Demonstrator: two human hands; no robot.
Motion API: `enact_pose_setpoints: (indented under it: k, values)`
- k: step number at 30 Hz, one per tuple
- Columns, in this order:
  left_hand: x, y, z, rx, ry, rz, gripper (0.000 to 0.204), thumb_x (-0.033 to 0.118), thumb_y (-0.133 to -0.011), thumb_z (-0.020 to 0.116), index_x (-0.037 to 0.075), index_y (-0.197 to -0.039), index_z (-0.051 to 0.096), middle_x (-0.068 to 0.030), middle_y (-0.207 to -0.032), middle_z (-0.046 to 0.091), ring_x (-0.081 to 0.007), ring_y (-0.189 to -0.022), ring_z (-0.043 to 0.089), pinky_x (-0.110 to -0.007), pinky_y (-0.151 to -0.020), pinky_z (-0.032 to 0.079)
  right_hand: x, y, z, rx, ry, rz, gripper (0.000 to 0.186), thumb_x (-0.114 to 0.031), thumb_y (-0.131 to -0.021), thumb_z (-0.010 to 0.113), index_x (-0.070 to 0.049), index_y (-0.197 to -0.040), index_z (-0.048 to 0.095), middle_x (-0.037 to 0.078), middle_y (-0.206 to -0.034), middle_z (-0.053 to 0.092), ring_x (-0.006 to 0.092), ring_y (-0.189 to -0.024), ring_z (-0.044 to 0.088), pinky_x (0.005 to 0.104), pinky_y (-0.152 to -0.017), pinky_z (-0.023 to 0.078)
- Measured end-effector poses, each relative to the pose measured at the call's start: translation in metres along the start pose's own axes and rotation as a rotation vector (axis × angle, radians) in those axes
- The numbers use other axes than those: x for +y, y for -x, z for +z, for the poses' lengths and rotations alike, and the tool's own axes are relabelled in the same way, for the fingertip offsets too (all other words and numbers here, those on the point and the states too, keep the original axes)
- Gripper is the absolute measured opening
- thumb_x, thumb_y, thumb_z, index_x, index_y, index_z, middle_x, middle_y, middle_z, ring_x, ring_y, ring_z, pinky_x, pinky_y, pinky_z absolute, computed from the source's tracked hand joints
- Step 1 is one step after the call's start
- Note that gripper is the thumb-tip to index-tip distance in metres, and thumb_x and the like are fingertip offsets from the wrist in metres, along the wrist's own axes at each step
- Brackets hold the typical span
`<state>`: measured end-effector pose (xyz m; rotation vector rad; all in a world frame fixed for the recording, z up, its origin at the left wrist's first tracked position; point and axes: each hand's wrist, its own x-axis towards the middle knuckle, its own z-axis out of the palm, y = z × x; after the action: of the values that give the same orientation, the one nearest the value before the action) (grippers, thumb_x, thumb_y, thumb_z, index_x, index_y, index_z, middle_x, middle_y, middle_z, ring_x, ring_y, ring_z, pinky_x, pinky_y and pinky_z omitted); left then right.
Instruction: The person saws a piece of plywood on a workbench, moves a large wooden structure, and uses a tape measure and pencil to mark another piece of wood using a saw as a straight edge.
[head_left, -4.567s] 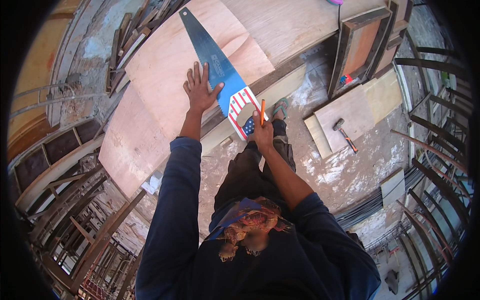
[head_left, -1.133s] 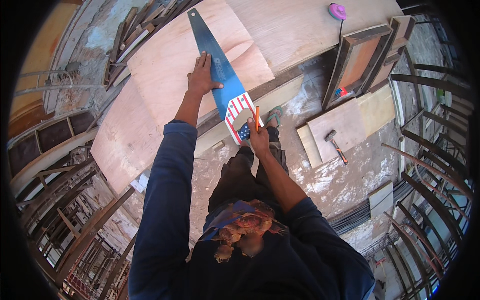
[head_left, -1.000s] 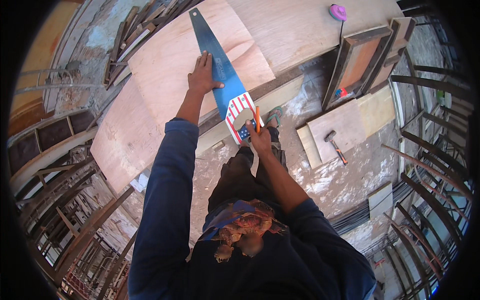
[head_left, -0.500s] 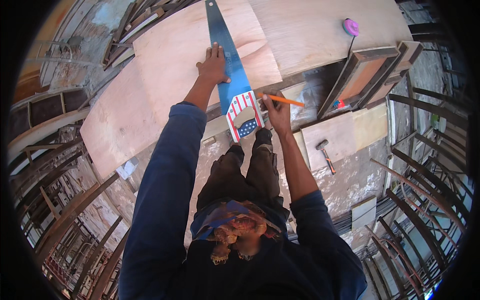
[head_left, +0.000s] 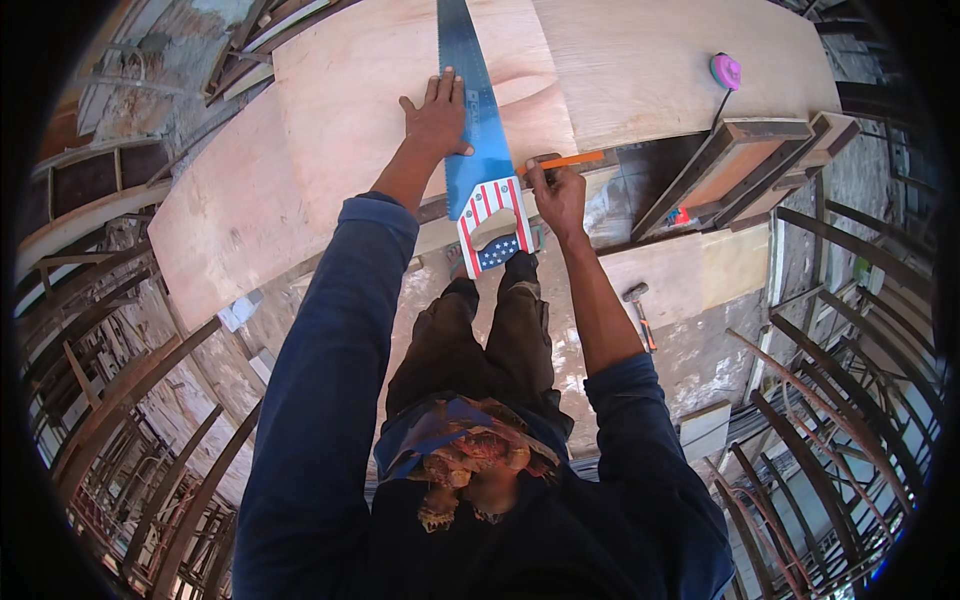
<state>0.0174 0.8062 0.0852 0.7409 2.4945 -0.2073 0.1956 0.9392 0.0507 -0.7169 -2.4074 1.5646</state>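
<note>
A handsaw (head_left: 478,125) with a blue blade and a striped, starred handle lies across the near edge of a pale plywood sheet (head_left: 345,130), its handle toward me. My left hand (head_left: 437,118) is spread flat over the blade's left edge, fingers apart, pressing on blade and plywood. To the right of the blade, my right hand (head_left: 558,190) pinches an orange pencil (head_left: 575,160). The pencil's left end is beside the blade, close to the top of the handle; its exact tip is hard to make out.
A pink-purple round tool (head_left: 726,71) with a dark strip rests on the plywood at far right. Wooden frames (head_left: 725,170) lean near the sheet's right end. On the floor is a hammer (head_left: 640,315) beside a board (head_left: 735,265). Wooden poles (head_left: 840,420) crowd the right side.
The pencil has swung from sloping down rightward to sloping slightly up, as my right hand turned and rose a little. My left hand stays on the saw blade. The whole view has shifted slightly.
</note>
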Motion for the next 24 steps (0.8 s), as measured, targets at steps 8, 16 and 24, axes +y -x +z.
enact_pose_setpoints:
  k: [8, 16, 24]
  values:
    - [-0.001, -0.004, -0.003, 0.049, -0.057, 0.044, 0.122, 0.043, -0.061, 0.086, 0.004, -0.151, 0.013, -0.0099, -0.16, 0.008, -0.0246, -0.147, 0.012, -0.058, -0.114, 0.017, 0.002, -0.004, 0.0, -0.043, 0.177, -0.061, 0.025, -0.02, -0.09, 0.064, 0.001, -0.079, 0.069, 0.015, -0.063, 0.065, 0.0227, -0.051, 0.062, 0.0335, -0.049, 0.045]
    - [-0.011, -0.001, 0.0, 0.132, -0.023, 0.121, 0.124, 0.044, -0.055, 0.088, -0.001, -0.148, 0.019, -0.0169, -0.158, 0.013, -0.0294, -0.145, 0.016, -0.053, -0.116, 0.017, -0.013, -0.026, 0.02, 0.034, 0.136, -0.227, 0.02, -0.017, -0.088, 0.065, 0.001, -0.079, 0.062, 0.02, -0.062, 0.059, 0.0357, -0.052, 0.058, 0.0411, -0.049, 0.043]
    - [0.004, -0.009, -0.014, 0.057, -0.084, 0.06, 0.125, 0.041, -0.053, 0.09, -0.003, -0.146, 0.021, -0.0186, -0.156, 0.015, -0.0298, -0.144, 0.02, -0.055, -0.103, 0.037, -0.012, -0.07, 0.024, 0.009, 0.156, -0.286, 0.024, -0.016, -0.087, 0.065, 0.001, -0.071, 0.058, 0.019, -0.056, 0.055, 0.0371, -0.05, 0.056, 0.0422, -0.047, 0.041]
